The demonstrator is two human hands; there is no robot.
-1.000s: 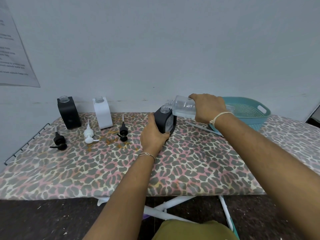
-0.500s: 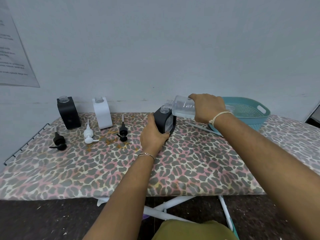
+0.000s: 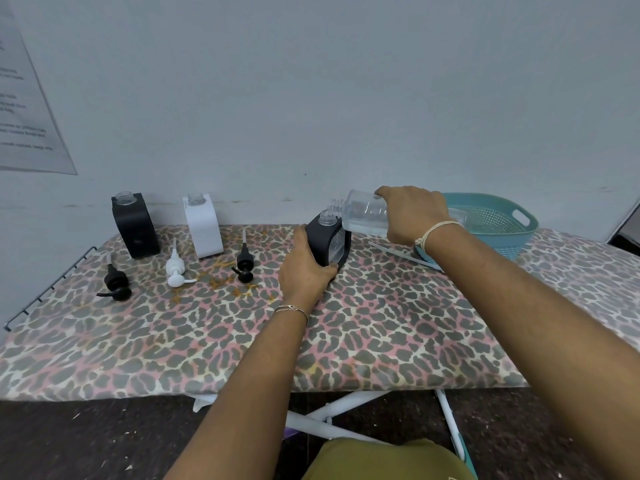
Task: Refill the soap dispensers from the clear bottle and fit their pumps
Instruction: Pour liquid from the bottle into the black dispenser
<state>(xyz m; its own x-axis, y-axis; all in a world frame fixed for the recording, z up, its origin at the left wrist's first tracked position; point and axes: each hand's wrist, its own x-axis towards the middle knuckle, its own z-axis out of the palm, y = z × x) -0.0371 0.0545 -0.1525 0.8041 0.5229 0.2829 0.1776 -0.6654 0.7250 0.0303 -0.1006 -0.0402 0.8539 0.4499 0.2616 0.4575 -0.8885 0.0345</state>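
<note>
A leopard-print ironing board point(image 3: 398, 323) stands against a pale wall point(image 3: 311, 98). My left hand point(image 3: 304, 271) grips the square black soap dispenser point(image 3: 329, 242) near the board's middle. My right hand point(image 3: 412, 213) grips the clear plastic bottle point(image 3: 363, 214), tipped sideways with liquid pooled inside, its mouth just above the dispenser's open neck. Further left stand two uncapped dispensers, a second black dispenser point(image 3: 135, 225) and a white dispenser point(image 3: 204, 225). Before them lie three pumps: black pump point(image 3: 116, 284), white pump point(image 3: 176, 268), smaller black pump point(image 3: 244, 261). A teal perforated basket point(image 3: 502, 223) sits behind my right wrist.
</note>
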